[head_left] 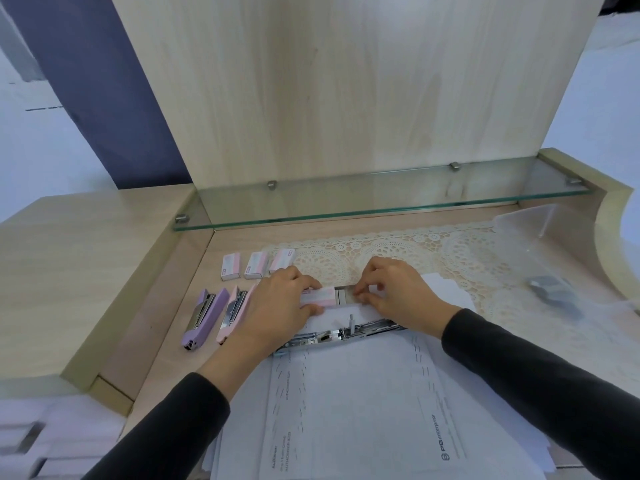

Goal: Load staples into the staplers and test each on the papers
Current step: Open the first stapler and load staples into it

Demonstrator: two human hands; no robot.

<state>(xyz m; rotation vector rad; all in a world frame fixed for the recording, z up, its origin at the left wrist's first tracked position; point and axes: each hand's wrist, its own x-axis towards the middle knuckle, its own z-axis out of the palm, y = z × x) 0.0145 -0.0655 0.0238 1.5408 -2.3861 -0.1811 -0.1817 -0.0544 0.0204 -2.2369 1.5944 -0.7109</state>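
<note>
My left hand (277, 299) grips a small pink and white staple box (318, 295) above the papers (363, 403). The box's inner tray is slid out to the right, and my right hand (391, 289) pinches the staples (346, 295) in it. A stapler (332, 336) lies fully opened flat across the top of the papers, its metal channel facing up. A purple stapler (202, 317) and a pink stapler (235, 313) lie side by side at the left. Three more staple boxes (258, 265) stand in a row behind them.
A lace doily (433, 251) covers the desk on the right, with a clear plastic bag (540, 271) holding something grey. A glass shelf (381, 195) overhangs the back of the desk. A raised wooden ledge (86, 265) borders the left side.
</note>
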